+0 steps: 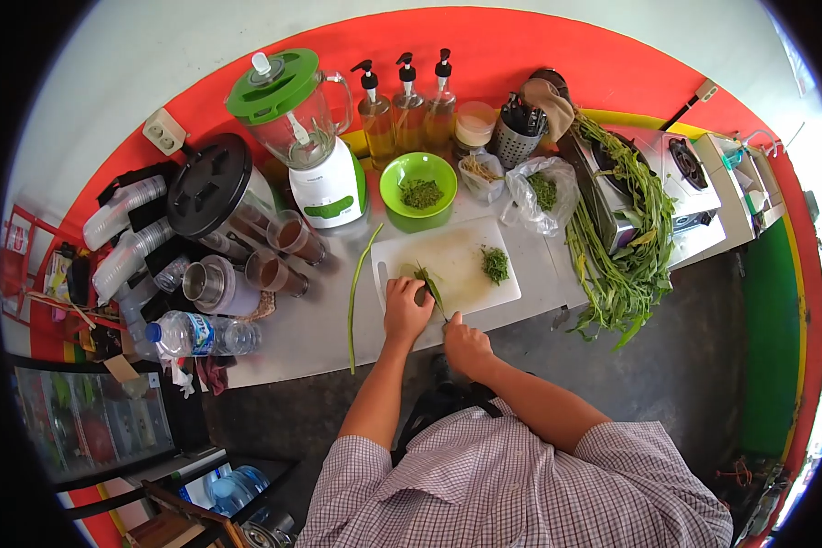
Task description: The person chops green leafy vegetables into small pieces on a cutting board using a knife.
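My left hand (407, 309) presses down on some green leaves (422, 273) at the near left part of a white cutting board (397, 245). Its fingers are curled over them. In my right hand (468, 347), at the board's near edge, is the handle of a knife. Its narrow blade (439, 304) points away from me, close beside the left fingers and the leaves. A small heap of chopped greens (495, 265) lies on the right of the board. Left of the board rests a long green stalk (353, 306). Behind it stands a green bowl (395, 183) with chopped greens inside.
A blender (329, 187), several pump bottles (408, 108) and a plastic bag of greens (521, 196) stand along the back. Long leafy greens (612, 265) drape over the gas stove (694, 178) at right. Brown-filled glasses (279, 276) and a water bottle (205, 335) are at left.
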`<action>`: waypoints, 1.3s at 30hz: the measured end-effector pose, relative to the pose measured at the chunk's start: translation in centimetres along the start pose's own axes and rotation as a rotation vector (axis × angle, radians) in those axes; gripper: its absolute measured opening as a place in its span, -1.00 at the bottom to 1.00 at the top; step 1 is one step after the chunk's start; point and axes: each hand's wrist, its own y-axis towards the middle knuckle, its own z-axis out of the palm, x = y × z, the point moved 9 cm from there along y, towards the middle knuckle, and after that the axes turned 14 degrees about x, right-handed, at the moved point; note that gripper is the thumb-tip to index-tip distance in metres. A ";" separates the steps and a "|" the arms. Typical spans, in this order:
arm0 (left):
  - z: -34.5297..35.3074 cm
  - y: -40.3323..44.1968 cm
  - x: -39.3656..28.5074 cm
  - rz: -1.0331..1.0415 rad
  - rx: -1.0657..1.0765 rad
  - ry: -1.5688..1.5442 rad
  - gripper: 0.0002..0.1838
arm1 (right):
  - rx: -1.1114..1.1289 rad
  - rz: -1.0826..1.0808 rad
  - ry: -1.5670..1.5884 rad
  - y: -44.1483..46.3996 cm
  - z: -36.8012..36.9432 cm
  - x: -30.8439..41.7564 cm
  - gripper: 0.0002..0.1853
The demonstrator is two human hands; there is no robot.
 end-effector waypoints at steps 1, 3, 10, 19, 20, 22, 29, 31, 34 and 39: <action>0.2 0.0 0.3 -0.024 0.032 -0.003 -0.80 | 0.012 -0.008 -0.019 0.2 -0.3 0.1 -0.70; 0.5 0.1 0.4 -0.042 0.064 -0.005 -0.80 | 0.008 -0.018 -0.052 0.4 -0.9 -0.1 -0.70; -0.4 -0.2 0.4 -0.029 -0.016 0.004 -0.81 | 0.026 -0.009 -0.053 -0.5 -0.6 -1.3 -0.63; -0.8 -1.0 1.9 -0.087 -0.110 -0.021 -0.69 | -0.056 -0.152 0.225 -2.2 -1.2 -3.0 -0.48; -0.6 -1.0 2.3 -0.124 -0.089 -0.053 -0.68 | -0.063 -0.150 0.232 -2.3 -1.3 -3.3 -0.48; -0.8 -1.2 1.8 -0.102 -0.130 -0.030 -0.70 | -0.114 -0.141 0.299 -2.5 -2.1 -4.1 -0.44; 1.7 -2.3 -2.1 -0.218 -0.066 0.226 -0.70 | -0.129 -0.086 0.332 -2.9 -2.6 -6.6 -0.47; 2.2 -2.9 -2.3 -0.247 -0.044 0.224 -0.69 | -0.092 -0.047 0.271 -3.0 -3.1 -7.2 -0.46; 2.4 -3.6 -2.0 -0.269 0.031 0.174 -0.65 | -0.086 -0.084 0.264 -3.3 -4.1 -8.4 -0.44; 0.8 -3.9 0.5 -0.203 0.155 0.055 -0.57 | -0.087 -0.169 0.295 -2.4 -4.9 -10.1 -0.46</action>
